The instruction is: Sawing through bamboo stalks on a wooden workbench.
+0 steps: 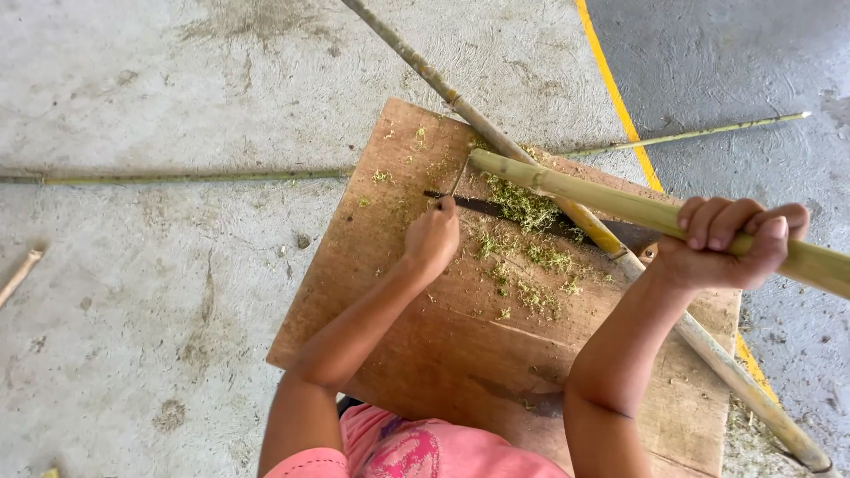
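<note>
The right hand [722, 243] is closed around a thick bamboo pole [602, 199], fingers wrapped over the top, holding it above the right side of a wooden board [425, 354]. The pole's cut end points toward the middle of the board's far edge, raised clear of the wood.

The left hand [432, 237] is curled shut near the board's centre, pinching what looks like a thin sliver or strip [459, 177] that rises from its fingertips; the view is too fine to tell exactly what it is. Just beyond that hand a dark blade [482, 206] lies flat on the board, partly covered by green shavings [527, 243] scattered across the board's far half.

A second, longer cane [531, 164] runs slantwise across the board, from past its far edge to past its near right corner, passing under the held pole. A slim green cane [177, 177] lies on the concrete floor [133, 310] left of the board, and another thin one [691, 135] lies beyond its right corner, crossing a yellow line [615, 93] painted on the floor. A pale stick end [19, 274] shows far left of the board.
</note>
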